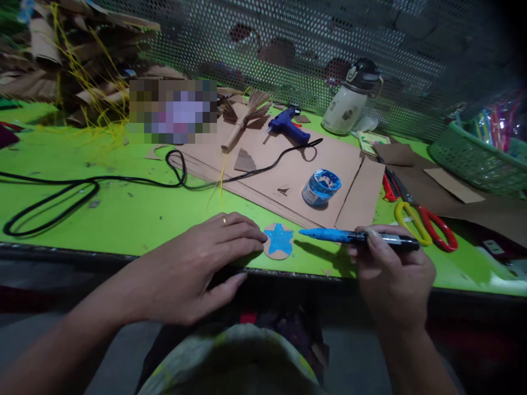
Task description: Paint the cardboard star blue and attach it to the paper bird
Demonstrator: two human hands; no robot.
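Note:
My right hand (pixel 393 274) grips a black marker pen (pixel 362 237), its front end coated in blue paint and pointing left. The tip hovers just right of a small round cardboard disc (pixel 272 253) with a blue painted star (pixel 280 239) on it. My left hand (pixel 206 269) lies at the table edge with its fingers stretched out. Its fingertips reach the left rim of the disc, seemingly touching it. Behind the disc, an open jar of blue paint (pixel 316 192) stands on stacked brown cardboard sheets (pixel 263 200).
A blue glue gun (pixel 286 126) with a black cord (pixel 135 178) rests on the cardboard, near a rolled paper piece (pixel 239 129). Scissors (pixel 436 227) lie right. A bottle (pixel 346 104) and green basket (pixel 481 159) stand behind. Paper crafts with yellow string (pixel 94 115) crowd the left.

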